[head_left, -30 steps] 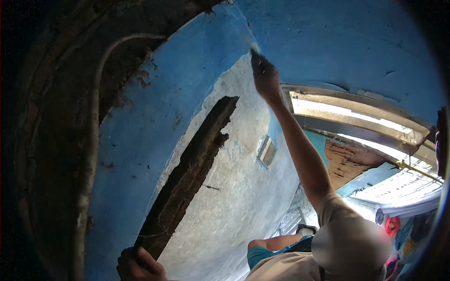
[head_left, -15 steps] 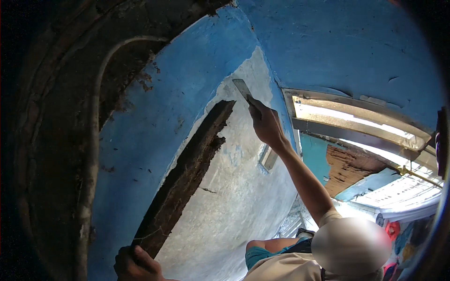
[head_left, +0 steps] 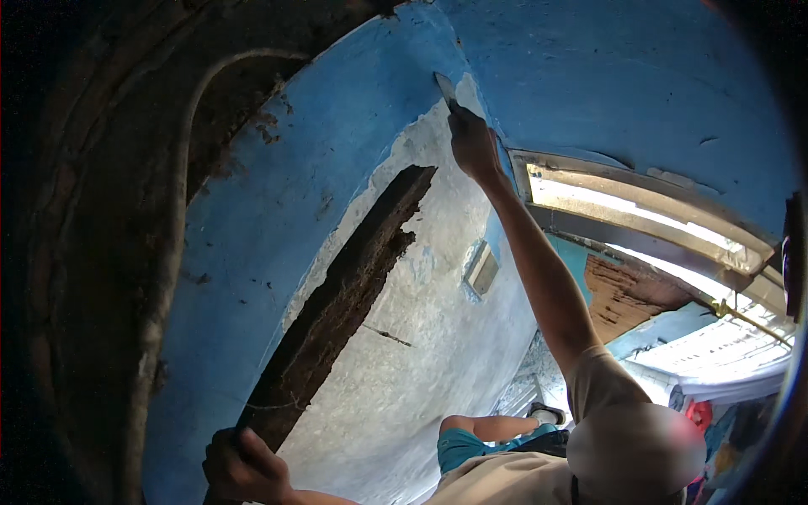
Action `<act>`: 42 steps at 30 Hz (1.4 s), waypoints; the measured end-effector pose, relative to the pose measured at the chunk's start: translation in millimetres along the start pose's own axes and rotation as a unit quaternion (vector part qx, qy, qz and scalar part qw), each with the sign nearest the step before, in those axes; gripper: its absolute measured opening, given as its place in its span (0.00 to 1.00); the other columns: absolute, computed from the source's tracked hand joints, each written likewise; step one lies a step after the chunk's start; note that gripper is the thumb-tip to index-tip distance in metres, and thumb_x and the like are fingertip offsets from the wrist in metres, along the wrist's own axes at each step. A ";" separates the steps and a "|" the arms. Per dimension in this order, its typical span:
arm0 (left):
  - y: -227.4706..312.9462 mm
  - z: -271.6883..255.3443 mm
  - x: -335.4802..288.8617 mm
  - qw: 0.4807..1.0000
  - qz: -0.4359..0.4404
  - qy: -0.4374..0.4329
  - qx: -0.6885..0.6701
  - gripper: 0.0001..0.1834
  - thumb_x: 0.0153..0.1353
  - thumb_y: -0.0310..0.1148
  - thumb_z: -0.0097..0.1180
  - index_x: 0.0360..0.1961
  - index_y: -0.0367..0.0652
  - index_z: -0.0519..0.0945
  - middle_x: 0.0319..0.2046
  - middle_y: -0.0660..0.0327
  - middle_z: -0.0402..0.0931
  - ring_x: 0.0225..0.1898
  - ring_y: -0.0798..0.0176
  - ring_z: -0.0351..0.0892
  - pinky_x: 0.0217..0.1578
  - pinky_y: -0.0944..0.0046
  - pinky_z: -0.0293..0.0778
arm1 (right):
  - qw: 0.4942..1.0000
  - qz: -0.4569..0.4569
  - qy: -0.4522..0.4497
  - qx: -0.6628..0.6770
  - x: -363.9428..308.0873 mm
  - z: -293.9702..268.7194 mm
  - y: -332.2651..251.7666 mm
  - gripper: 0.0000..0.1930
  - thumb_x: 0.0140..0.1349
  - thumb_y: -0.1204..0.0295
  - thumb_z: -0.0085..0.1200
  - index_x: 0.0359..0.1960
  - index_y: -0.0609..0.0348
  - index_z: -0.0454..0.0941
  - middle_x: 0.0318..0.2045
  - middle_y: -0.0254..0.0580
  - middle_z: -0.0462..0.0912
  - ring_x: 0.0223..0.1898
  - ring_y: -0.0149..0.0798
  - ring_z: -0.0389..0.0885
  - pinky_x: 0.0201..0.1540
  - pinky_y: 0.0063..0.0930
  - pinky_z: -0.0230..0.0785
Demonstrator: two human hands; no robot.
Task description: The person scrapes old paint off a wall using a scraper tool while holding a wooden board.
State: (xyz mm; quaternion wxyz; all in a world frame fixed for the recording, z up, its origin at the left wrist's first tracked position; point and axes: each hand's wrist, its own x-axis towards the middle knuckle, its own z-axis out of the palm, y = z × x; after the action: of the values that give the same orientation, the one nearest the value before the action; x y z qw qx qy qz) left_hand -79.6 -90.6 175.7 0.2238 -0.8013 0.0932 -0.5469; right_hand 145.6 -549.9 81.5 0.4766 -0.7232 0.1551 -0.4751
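Note:
My right hand (head_left: pixel 474 145) is raised high with its fingers wrapped round a scraper (head_left: pixel 443 87). Its flat blade lies at the border between blue paint and the bare whitish patch (head_left: pixel 438 337) of the wall, close to the upper corner. My left hand (head_left: pixel 242 465), low on the left, is closed on the lower end of a long dark plank (head_left: pixel 337 295) with a ragged, rotted right edge. The plank slants up and right in front of the wall, its broken top below my right hand. Whether it touches the wall I cannot tell.
A pale pipe or cable (head_left: pixel 181 185) runs down the dark, crumbling surface at left. A small switch-like plate (head_left: pixel 481 271) sits on the wall. At right are a slatted vent frame (head_left: pixel 640 210), a peeling brown board (head_left: pixel 627 295) and hanging coloured cloth (head_left: pixel 699 412).
My right hand has moved up with the scraper, from inside the bare patch to the paint edge near the corner. My left hand keeps hold of the plank. The view has shifted slightly.

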 end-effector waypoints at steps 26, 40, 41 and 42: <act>1.9 -8.6 14.2 0.993 0.016 0.079 -0.085 0.33 0.66 0.55 0.47 0.06 0.48 0.67 0.06 0.62 0.62 0.07 0.59 0.56 0.11 0.57 0.47 | 0.997 0.034 -0.065 0.018 -61.8 -12.5 31.9 0.18 0.69 0.63 0.48 0.57 0.56 0.75 0.30 0.53 0.82 0.27 0.32 0.76 0.35 0.31 0.69; -8.6 1.1 8.0 0.997 0.006 0.035 -0.072 0.26 0.68 0.51 0.42 0.19 0.43 0.72 0.18 0.53 0.70 0.21 0.48 0.70 0.24 0.54 0.60 | 0.999 0.025 -0.029 -0.005 -18.2 8.1 51.5 0.17 0.68 0.62 0.46 0.52 0.55 0.78 0.41 0.54 0.83 0.41 0.57 0.81 0.43 0.44 0.73; -3.8 2.8 5.2 0.998 0.007 0.049 -0.029 0.26 0.67 0.51 0.41 0.19 0.44 0.72 0.18 0.53 0.69 0.20 0.46 0.69 0.24 0.54 0.60 | 0.996 0.069 -0.051 -0.021 -19.7 -5.7 41.1 0.17 0.68 0.62 0.47 0.52 0.55 0.78 0.41 0.54 0.83 0.41 0.57 0.81 0.43 0.44 0.73; -1.0 6.9 5.1 0.998 -0.008 0.049 -0.044 0.26 0.67 0.52 0.41 0.19 0.44 0.72 0.17 0.53 0.69 0.21 0.46 0.69 0.24 0.54 0.60 | 0.997 0.058 -0.050 -0.020 -16.6 -14.6 41.6 0.17 0.68 0.62 0.47 0.52 0.55 0.78 0.41 0.54 0.83 0.41 0.57 0.81 0.43 0.44 0.73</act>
State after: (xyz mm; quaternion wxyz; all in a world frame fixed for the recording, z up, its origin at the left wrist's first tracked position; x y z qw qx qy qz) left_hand -71.4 -90.0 178.3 0.1790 -0.7834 0.1219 -0.5826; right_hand 134.6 -567.2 39.1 0.4962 -0.7449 0.1823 -0.4070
